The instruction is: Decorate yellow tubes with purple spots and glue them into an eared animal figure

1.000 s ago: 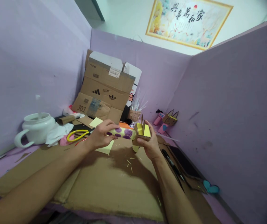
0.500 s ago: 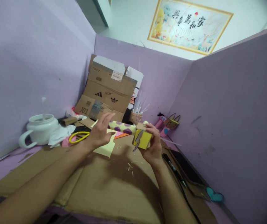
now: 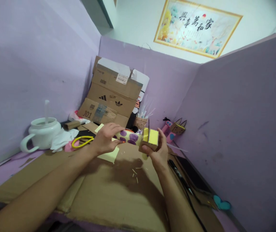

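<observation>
My left hand [image 3: 107, 139] is closed round the left end of a pale yellow tube with purple spots [image 3: 130, 137]. At the tube's right end is a small cardboard box with yellow faces [image 3: 153, 137], which my right hand [image 3: 159, 153] grips from the right and below. A thin dark piece stands up from the box. Both are held above the cardboard sheet [image 3: 113, 196]. Pale yellow paper [image 3: 109, 156] lies beneath my left hand, and thin paper scraps [image 3: 134, 173] are scattered below the tube.
On the left are a white teapot-like cup [image 3: 43, 135], crumpled tissue and yellow-handled scissors [image 3: 81, 141]. Behind stand a folded cardboard box [image 3: 113, 93] and a pot of sticks [image 3: 140, 123]. A dark pen [image 3: 176, 169], a black cable and a teal heart [image 3: 222, 203] lie right.
My left hand has closed on the tube. The box has turned in my right hand, so the grey patterned strip no longer shows across its yellow face and a thin dark edge points up.
</observation>
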`<state>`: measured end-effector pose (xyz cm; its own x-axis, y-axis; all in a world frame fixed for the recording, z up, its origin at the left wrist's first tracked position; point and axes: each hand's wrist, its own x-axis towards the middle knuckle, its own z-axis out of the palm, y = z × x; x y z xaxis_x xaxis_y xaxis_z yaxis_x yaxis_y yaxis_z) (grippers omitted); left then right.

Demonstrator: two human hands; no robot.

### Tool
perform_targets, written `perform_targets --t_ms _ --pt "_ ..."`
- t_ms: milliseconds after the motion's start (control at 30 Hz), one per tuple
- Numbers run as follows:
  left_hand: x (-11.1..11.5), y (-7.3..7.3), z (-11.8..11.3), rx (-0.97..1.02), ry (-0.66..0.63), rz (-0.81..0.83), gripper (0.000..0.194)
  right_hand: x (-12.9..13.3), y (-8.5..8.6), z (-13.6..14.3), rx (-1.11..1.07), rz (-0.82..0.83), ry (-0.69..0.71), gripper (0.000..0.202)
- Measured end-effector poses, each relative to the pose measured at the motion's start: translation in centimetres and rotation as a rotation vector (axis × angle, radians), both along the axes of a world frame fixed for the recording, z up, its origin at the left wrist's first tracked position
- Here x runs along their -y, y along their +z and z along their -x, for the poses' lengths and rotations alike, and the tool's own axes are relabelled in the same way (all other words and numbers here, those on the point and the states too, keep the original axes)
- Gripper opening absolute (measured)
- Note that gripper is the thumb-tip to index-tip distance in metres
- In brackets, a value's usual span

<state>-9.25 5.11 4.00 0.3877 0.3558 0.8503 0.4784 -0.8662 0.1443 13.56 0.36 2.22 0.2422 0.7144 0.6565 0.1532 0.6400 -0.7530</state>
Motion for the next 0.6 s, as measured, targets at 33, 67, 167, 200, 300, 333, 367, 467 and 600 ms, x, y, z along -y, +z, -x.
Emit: perform_targets --t_ms 33,67,167,200,300,333,367,467,600 --pt "0.0 0.0 0.0 0.02 -0.024 0.042 0.037 -0.1 0.1 -0.1 -0.063 0.015 0.027 0.081" --pt "0.0 0.0 0.0 0.038 -0.039 0.095 0.036 -0.3 0.1 -0.2 -0.108 0.022 0.053 0.074" --pt "0.0 -0.1 0.1 0.073 -0.039 0.235 0.041 -0.9 -0.1 -0.5 -0.208 0.047 0.143 0.063" --pt "-0.1 -0.1 0.1 0.071 -0.031 0.259 0.043 -1.1 -0.3 -0.6 -0.235 0.062 0.175 0.062" --pt "-0.1 -0.1 0.1 0.046 -0.034 0.257 0.043 -1.7 -1.1 -0.7 -0.278 0.115 0.257 0.064" --pt "-0.1 -0.1 0.1 0.034 -0.046 0.246 0.04 -1.8 -1.4 -0.7 -0.284 0.137 0.278 0.065" --pt "-0.1 0.0 0.0 0.027 -0.06 0.235 0.038 -1.9 -1.6 -0.7 -0.29 0.157 0.294 0.067" --pt "0.1 -0.1 -0.2 0.014 -0.086 0.216 0.033 -2.0 -2.1 -0.6 -0.321 0.193 0.334 0.073" --pt "0.5 -0.4 -0.6 0.019 -0.074 0.225 0.03 -2.0 -2.2 -0.3 -0.349 0.186 0.345 0.073"
